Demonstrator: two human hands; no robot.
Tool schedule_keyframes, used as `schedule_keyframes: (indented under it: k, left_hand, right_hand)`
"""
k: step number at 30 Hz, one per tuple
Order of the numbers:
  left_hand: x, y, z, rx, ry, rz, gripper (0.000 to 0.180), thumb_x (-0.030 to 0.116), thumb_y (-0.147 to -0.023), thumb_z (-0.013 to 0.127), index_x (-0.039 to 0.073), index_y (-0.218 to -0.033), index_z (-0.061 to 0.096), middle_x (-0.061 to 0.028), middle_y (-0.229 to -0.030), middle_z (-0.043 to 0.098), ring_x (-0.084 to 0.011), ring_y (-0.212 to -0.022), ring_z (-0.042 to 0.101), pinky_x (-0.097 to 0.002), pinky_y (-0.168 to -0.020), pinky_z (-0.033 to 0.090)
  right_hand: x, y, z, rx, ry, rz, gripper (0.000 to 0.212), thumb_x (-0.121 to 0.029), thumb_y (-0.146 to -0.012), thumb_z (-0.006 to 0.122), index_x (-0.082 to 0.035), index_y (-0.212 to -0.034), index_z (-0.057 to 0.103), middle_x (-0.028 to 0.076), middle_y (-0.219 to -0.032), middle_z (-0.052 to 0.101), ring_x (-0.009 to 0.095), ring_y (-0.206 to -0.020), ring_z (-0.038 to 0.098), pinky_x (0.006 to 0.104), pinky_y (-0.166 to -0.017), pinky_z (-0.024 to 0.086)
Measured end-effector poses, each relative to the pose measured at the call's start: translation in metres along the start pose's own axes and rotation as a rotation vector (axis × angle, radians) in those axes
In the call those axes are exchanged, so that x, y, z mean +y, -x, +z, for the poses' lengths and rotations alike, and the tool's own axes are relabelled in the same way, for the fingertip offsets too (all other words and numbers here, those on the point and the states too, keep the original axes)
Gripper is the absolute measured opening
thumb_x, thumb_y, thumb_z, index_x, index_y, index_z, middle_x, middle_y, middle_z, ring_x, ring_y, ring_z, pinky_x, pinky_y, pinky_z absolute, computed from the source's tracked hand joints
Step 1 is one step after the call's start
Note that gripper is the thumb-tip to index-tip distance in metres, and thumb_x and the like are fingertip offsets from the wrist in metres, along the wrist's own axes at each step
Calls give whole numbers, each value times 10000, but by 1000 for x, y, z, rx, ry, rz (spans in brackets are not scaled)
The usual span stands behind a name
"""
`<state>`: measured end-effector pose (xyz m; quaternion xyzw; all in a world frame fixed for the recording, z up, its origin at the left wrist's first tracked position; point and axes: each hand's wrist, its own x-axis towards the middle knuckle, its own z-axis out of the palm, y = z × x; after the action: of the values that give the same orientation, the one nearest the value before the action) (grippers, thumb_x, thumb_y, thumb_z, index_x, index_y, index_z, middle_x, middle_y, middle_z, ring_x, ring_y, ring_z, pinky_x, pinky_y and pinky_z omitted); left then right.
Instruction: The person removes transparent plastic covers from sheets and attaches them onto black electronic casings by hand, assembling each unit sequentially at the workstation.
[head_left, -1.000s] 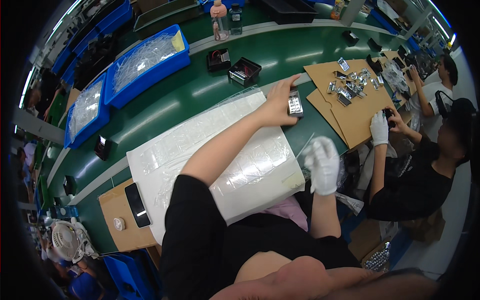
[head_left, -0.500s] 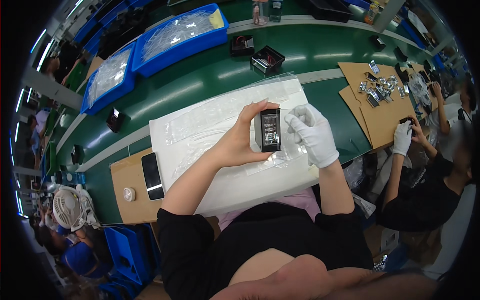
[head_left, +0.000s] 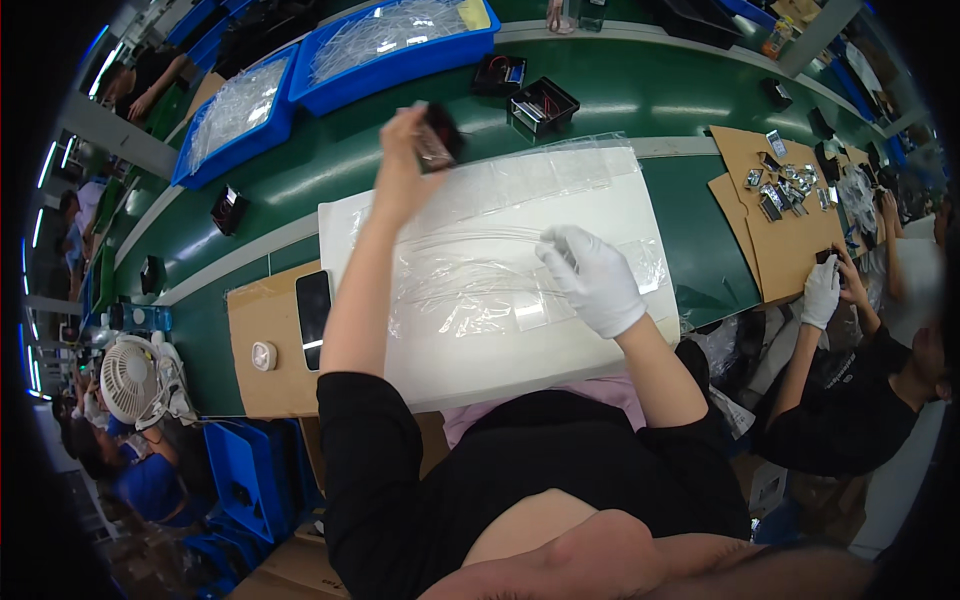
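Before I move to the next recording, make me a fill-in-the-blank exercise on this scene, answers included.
The bare hand holding the dark box is the person's ____ one.
The right hand wears a glove coloured ____.
The large tray of clear strips is ____ in colour.
In the picture, the white sheet lies to the ____ of the phone.

Missing words: left; white; blue; right.
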<state>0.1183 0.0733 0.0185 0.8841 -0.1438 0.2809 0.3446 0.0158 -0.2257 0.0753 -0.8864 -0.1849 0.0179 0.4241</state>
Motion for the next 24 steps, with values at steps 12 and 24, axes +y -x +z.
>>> schedule_keyframes:
  k: [12,24]
  left_hand:
    - [108,147,14,-463,-385,92,594,570,-921,635,30,-1156,555,-133,-1109,536,-310,-1055,504,-391,-1000,374]
    - [110,122,9,-737,115,-141,408,376,-900,736,70,-1104,559,-87,-1055,561,-251,-1032,508,-358,-962,390]
  right_hand:
    - [72,7,28,-470,714,-300,300,-333,-958,581,-43,-967,661,116,-866,659,301,-743,636,403,-729,503]
    - [45,27,17,-293,-46,-316,398,-203,-809,773,-45,-1151,646,108,-1122,648,296,-983,616,383,-906,486]
